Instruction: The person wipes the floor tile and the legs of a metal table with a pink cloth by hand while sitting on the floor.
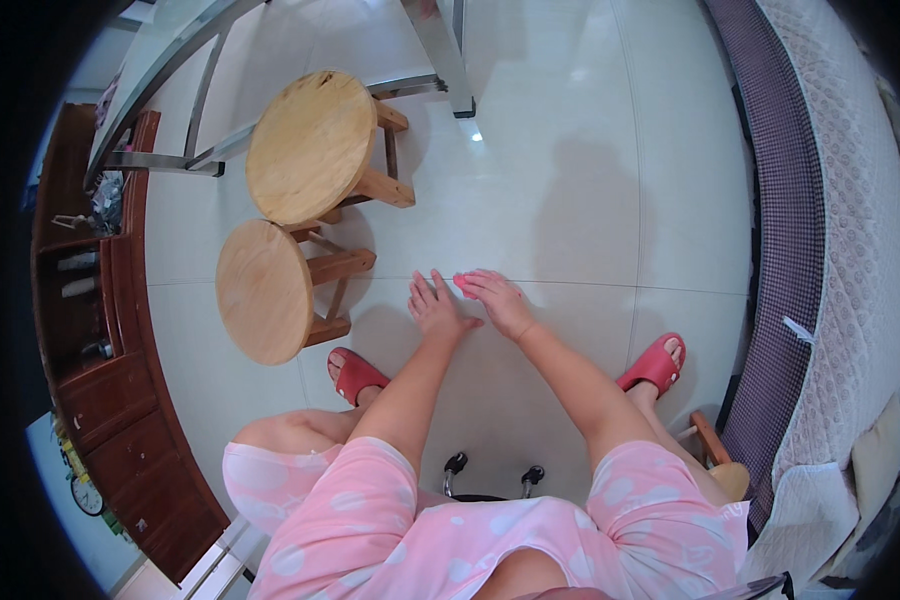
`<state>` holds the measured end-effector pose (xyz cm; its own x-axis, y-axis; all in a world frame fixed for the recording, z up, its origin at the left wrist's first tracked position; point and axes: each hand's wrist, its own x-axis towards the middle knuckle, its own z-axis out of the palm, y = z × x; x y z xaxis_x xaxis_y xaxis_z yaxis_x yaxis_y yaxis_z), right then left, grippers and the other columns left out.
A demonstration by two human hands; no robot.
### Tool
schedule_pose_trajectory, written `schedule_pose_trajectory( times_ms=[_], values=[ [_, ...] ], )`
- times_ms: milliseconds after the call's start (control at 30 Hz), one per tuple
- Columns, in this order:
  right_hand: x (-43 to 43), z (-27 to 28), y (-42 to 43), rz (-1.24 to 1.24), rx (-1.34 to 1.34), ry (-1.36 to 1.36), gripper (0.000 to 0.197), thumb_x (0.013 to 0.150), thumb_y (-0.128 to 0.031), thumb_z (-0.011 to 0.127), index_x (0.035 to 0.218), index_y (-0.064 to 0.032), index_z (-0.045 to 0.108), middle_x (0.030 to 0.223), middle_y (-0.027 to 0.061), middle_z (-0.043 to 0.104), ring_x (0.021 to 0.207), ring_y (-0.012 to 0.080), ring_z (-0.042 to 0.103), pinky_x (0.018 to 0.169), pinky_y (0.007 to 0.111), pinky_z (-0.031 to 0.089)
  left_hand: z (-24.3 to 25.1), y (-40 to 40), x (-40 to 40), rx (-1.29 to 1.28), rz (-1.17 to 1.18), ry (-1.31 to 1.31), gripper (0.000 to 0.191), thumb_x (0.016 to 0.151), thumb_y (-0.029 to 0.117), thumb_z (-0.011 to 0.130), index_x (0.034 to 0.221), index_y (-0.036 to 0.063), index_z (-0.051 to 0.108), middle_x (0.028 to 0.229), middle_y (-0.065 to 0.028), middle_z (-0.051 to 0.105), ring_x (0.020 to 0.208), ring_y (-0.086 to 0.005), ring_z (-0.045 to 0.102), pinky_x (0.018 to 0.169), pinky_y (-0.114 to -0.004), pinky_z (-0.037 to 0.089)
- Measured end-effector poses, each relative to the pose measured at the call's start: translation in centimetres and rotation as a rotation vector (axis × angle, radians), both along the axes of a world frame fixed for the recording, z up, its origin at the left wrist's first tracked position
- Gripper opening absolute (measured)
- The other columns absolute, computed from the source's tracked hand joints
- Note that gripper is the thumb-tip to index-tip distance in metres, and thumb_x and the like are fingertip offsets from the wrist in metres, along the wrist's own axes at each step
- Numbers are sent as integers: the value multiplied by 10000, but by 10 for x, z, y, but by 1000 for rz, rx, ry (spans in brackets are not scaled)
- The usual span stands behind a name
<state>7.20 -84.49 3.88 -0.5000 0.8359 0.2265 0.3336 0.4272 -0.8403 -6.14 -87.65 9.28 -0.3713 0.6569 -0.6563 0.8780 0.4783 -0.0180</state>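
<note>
My left hand [439, 306] is stretched out over the pale tiled floor [570, 225], palm down, its fingers apart and nothing in it. Close beside it on the right, my right hand [497, 301] is bent over a small bright pink thing [463, 284], which shows at the fingertips and a little past the far side of the hand. What the pink thing is, I cannot tell. The two hands do not touch. A red slipper [359, 375] is on my left foot and another red slipper [654, 364] on my right foot, both resting on the floor.
Two round wooden stools [311, 146] [265, 292] stand at the left, by a metal-legged table [450, 60]. Further left is a dark red wooden cabinet [131, 300]. A bed with a quilted cover [847, 225] runs along the right. Caster wheels [532, 474] show below me.
</note>
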Motion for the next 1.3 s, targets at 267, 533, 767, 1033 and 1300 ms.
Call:
schedule_pose_trajectory(
  times_ms=[267,533,767,1033,1300],
  values=[
    [106,-5,119,-462,-563,838,292,898,-87,479,1152,46,535,1220,130,542,1141,215,494,1009,323,362,-3,-5,-8,42,-1,21,1348,504,495,834,1446,84,-37,1485,-246,-80,1385,-376,11,1107,-471,85],
    [141,-42,168,-616,92,-265,324,862,-52,490,1179,-57,556,1246,100,534,1143,270,483,1021,329,369,-7,-2,-4,15,-16,-12,1352,516,494,831,1441,81,-65,1480,-256,-98,1384,-386,-6,1107,-473,81],
    [29,-16,79,-258,175,-147,314,846,-131,549,1157,-112,589,1207,62,571,1121,246,513,942,345,420,-1,-4,-9,13,2,-7,1342,529,475,832,1440,79,-69,1483,-246,-100,1385,-380,-12,1111,-464,75],
    [-2,-4,-5,32,-31,72,342,803,-6,547,1135,-69,599,1196,83,572,1124,250,515,940,352,449,-10,-1,-1,11,-36,32,1351,506,528,820,1447,86,-42,1490,-235,-74,1384,-377,8,1099,-467,107],
    [131,3,65,-516,-337,428,371,827,131,435,1157,12,555,1273,133,512,1159,224,509,971,312,426,-5,-2,-3,3,18,29,1356,515,493,834,1442,94,-72,1491,-221,-103,1391,-357,-21,1113,-460,67]
  ],
)
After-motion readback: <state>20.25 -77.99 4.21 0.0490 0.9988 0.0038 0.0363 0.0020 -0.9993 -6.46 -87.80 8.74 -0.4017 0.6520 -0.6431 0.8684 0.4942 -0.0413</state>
